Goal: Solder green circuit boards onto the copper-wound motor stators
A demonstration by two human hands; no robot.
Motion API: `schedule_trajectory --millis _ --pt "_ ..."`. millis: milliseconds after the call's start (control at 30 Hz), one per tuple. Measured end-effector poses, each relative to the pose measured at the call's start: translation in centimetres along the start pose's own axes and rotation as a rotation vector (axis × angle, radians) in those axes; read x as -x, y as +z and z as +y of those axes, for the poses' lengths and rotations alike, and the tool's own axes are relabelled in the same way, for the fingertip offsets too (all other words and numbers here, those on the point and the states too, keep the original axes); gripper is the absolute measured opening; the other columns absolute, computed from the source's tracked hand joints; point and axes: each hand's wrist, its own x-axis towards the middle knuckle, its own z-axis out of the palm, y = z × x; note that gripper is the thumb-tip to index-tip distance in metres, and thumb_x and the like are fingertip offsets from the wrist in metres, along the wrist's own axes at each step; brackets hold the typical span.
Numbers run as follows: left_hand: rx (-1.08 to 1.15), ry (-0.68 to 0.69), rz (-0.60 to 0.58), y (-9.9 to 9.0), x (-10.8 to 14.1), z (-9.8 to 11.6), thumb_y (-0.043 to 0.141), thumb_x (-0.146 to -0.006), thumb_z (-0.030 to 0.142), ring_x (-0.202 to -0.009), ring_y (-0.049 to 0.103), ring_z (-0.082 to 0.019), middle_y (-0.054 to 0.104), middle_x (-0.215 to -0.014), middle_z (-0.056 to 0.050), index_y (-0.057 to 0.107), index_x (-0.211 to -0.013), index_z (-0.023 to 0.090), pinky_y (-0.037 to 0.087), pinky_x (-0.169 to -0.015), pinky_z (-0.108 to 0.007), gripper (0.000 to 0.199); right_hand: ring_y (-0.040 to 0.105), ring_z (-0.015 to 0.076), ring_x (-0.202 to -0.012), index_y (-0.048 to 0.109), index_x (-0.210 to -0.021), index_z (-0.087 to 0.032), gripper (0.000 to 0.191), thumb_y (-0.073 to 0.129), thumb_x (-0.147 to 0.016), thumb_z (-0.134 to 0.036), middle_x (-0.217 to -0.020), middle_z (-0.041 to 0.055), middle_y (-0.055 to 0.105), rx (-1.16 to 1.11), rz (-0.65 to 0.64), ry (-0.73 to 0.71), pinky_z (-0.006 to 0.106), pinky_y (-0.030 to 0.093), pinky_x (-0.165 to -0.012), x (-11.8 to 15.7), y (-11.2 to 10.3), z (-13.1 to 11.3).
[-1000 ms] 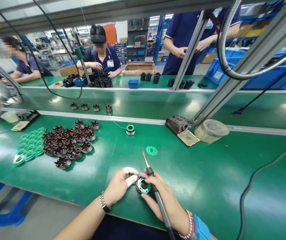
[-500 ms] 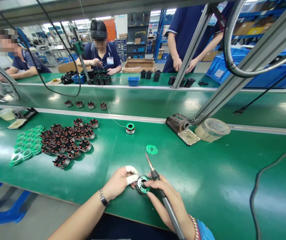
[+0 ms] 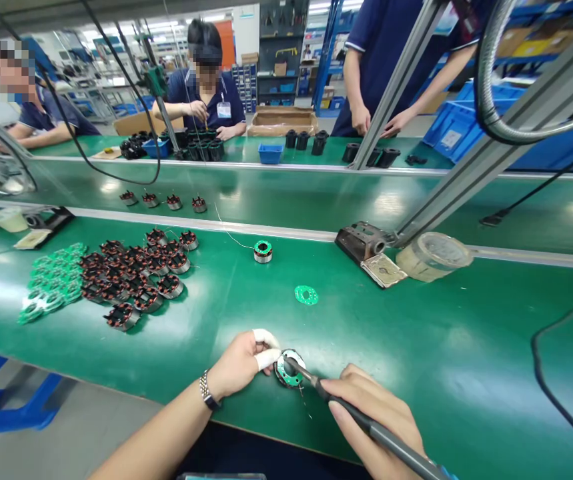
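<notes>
My left hand (image 3: 239, 367), with white tape around two fingers, grips a small wound motor stator (image 3: 289, 369) with a green circuit ring on top. My right hand (image 3: 372, 408) is shut on a dark soldering iron (image 3: 391, 437). The iron lies low across the view, and its tip touches the green ring. My fingers hide part of the stator's side. A thin wire hangs below the stator.
A pile of copper-wound stators (image 3: 136, 277) lies left on the green bench, beside green circuit rings (image 3: 53, 283). A finished stator (image 3: 263, 251) and a loose ring (image 3: 306, 295) lie ahead. Right are an iron stand (image 3: 361, 241) and a tape roll (image 3: 433, 257). Co-workers (image 3: 206, 87) sit beyond.
The soldering iron has swung from pointing up to lying low, with its tip brought down onto the green ring. My right hand has moved right, and the view has tilted slightly.
</notes>
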Motion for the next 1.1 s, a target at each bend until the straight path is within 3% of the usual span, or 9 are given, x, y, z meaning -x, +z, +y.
schedule_trajectory --millis 467,700,800,867,1000,1100 --pt "-0.008 0.008 0.013 0.1 0.0 0.0 0.066 -0.066 0.032 -0.046 0.05 -0.008 0.053 -0.049 0.003 0.055 -0.065 0.013 0.04 -0.049 -0.021 0.022 0.053 0.0152 -0.054 0.063 -0.091 -0.017 0.018 0.05 -0.079 -0.011 -0.058 0.0027 0.056 0.003 -0.004 0.009 0.028 0.046 -0.049 -0.3 -0.3 0.0" --pt "-0.058 0.002 0.012 0.0 0.0 -0.1 0.065 -0.068 0.032 -0.047 0.05 -0.009 0.053 -0.05 0.003 0.055 -0.064 0.014 0.04 -0.05 -0.021 0.021 0.055 0.0155 -0.055 0.062 -0.09 -0.019 0.018 0.051 -0.079 -0.01 -0.061 0.0029 0.058 0.115 0.067 0.004 0.028 0.048 -0.05 -0.6 -2.3 0.2" --pt "-0.074 0.022 0.007 0.0 0.1 -0.2 0.065 -0.068 0.036 -0.048 0.049 -0.008 0.054 -0.052 0.002 0.054 -0.065 0.014 0.04 -0.051 -0.021 0.025 0.057 0.0156 -0.058 0.062 -0.09 -0.02 0.015 0.053 -0.08 -0.017 -0.069 0.0038 0.062 0.321 0.205 0.029 0.028 0.049 -0.053 -1.2 -4.7 2.8" --pt "-0.073 0.033 0.001 0.0 0.1 -0.3 0.065 -0.068 0.04 -0.048 0.049 -0.009 0.054 -0.053 0.002 0.054 -0.065 0.014 0.04 -0.051 -0.021 0.028 0.06 0.018 -0.068 0.063 -0.091 -0.02 0.015 0.053 -0.081 -0.025 -0.08 0.0065 0.065 0.503 0.346 0.074 0.032 0.05 -0.064 -2.0 -7.0 5.6" --pt "-0.082 0.046 0.004 0.1 0.1 -0.4 0.065 -0.068 0.043 -0.048 0.049 -0.009 0.054 -0.053 0.003 0.054 -0.067 0.014 0.04 -0.051 -0.022 0.031 0.061 0.0234 -0.078 0.064 -0.09 -0.014 0.033 0.048 -0.081 -0.041 -0.085 0.0123 0.064 0.783 0.655 0.183 0.039 0.048 -0.074 -3.7 -12.1 11.1" --pt "-0.101 0.071 0.015 0.2 0.1 -0.5 0.064 -0.069 0.043 -0.048 0.049 -0.009 0.054 -0.053 0.003 0.054 -0.068 0.014 0.041 -0.053 -0.022 0.031 0.061 0.0194 -0.058 0.063 -0.089 -0.013 0.037 0.043 -0.083 -0.045 -0.064 0.0066 0.062 0.738 0.573 0.268 0.033 0.05 -0.059 -4.6 -13.1 12.7"
